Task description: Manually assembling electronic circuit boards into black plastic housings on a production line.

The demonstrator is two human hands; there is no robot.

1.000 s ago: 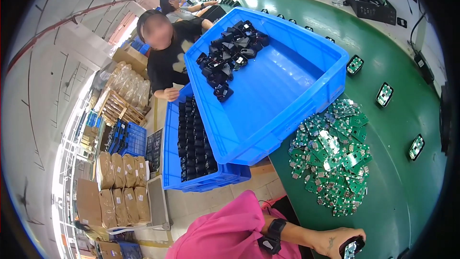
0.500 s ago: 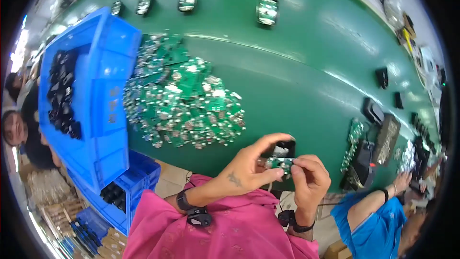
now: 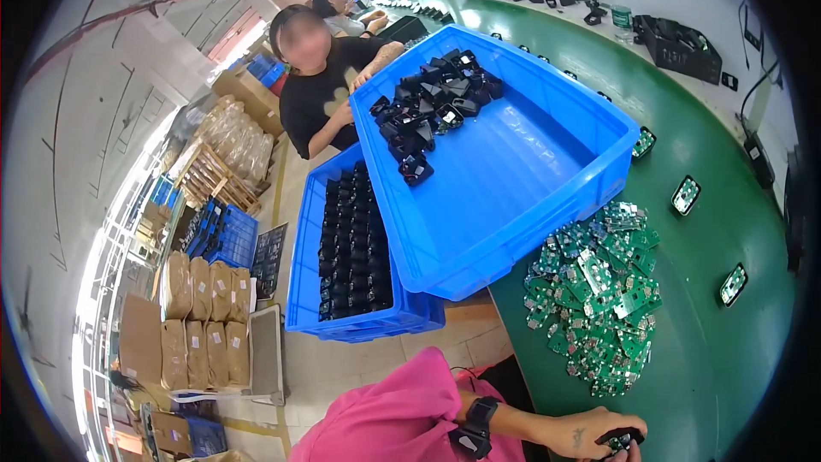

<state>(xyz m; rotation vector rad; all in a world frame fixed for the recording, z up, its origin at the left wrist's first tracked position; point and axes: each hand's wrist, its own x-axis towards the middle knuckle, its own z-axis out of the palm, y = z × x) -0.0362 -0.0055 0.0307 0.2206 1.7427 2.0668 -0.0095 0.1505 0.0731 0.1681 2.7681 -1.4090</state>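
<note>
At the lower right edge, my left hand [image 3: 588, 433] is closed around a small black plastic housing [image 3: 633, 435] with a green circuit board [image 3: 619, 442] in it. Only some fingers of my right hand [image 3: 633, 453] show, pressed against the same housing; the rest is cut off by the picture's edge. Up the bench from my hands lies a heap of loose green circuit boards [image 3: 599, 291]. Beyond the heap, a large blue bin [image 3: 513, 248] overhangs the bench edge, with black housings [image 3: 428, 103] piled at its far end.
Below the large bin, a second blue crate [image 3: 299, 291] holds rows of black parts. Several housings with boards, one of them a black-rimmed unit [image 3: 686, 195], stand along the green bench [image 3: 727, 334]. A person in black [image 3: 329, 111] has hands at the bin's far side. Cartons [image 3: 141, 338] stand on the floor.
The view has swung left, so the bin, the crate and the person at the far side now show fully. My hands have shifted to the lower right edge, still at the housing and board.
</note>
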